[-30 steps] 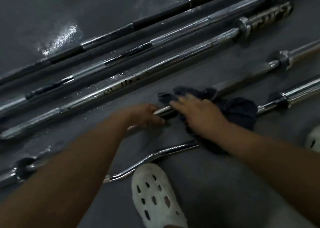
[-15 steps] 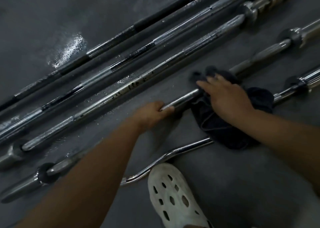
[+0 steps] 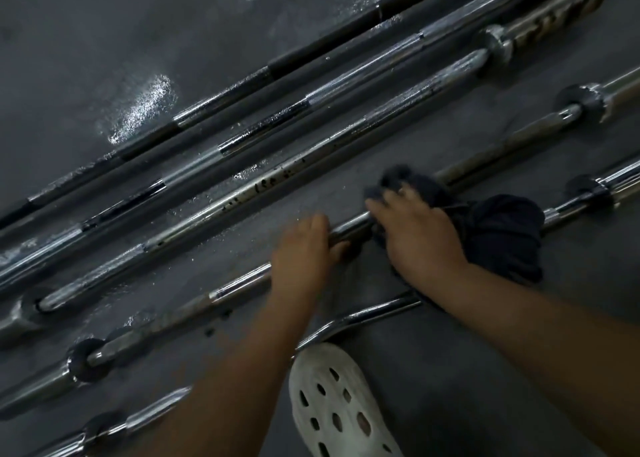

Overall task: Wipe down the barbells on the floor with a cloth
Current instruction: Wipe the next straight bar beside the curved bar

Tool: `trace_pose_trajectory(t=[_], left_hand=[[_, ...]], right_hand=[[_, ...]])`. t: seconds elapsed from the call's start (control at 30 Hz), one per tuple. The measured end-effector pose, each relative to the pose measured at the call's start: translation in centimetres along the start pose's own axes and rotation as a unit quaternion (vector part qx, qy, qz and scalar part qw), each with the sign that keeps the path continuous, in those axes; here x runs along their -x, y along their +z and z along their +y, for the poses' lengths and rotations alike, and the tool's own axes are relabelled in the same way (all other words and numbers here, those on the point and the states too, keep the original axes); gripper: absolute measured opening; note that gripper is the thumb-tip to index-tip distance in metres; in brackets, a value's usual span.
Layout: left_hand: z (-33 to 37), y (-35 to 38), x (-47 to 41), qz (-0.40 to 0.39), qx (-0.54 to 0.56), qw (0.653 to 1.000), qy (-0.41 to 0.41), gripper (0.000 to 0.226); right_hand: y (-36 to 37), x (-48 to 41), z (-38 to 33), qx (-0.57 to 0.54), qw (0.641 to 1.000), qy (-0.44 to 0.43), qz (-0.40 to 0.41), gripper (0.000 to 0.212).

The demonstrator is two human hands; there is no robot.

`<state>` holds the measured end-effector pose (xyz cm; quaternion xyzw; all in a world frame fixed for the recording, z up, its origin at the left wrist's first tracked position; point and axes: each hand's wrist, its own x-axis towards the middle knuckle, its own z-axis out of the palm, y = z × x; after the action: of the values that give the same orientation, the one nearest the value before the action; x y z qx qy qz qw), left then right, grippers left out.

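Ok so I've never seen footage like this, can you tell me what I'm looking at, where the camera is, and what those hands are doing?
There is no machine here. A person wears a camera on the head, so the single view looks down along both forearms to the floor.

Several barbells lie side by side on that dark floor, and a wet patch shines at the upper left. Nearest the person is a bent curl bar, next to their white clog.

The left hand curls its grip round one barbell. The right hand holds a dark cloth against that same bar, just beside the left hand. The picture is a little blurred around the hands.
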<state>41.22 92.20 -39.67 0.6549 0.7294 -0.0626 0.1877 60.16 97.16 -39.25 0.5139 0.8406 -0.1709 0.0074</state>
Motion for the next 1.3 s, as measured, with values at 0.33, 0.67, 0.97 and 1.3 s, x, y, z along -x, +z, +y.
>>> trace_pose_trajectory(t=[0.33,0.67,0.97,1.3], left_hand=[[-0.8,-0.9,-1.0,-0.047,-0.003,0.998,0.035,0.048],[0.6,-0.1,-1.0,-0.071,0.052,0.994,-0.071,0.063],[-0.1,-0.7,-2.3,-0.127,0.063,0.987,-0.070,0.052],[0.2,-1.2,-1.7,-0.137,0.120,0.980,-0.086,0.060]], right_hand=[[-0.6,-0.3,0.6,-0.012,1.000,0.009,0.000,0.052],[-0.6,0.4,1.6,-0.004,0.999,0.043,0.018,0.052],[-1.6,0.0,5.5,-0.002,0.998,0.056,0.033,0.052],[-1.0,-0.1,5.1,0.035,0.999,-0.022,-0.014,0.054]])
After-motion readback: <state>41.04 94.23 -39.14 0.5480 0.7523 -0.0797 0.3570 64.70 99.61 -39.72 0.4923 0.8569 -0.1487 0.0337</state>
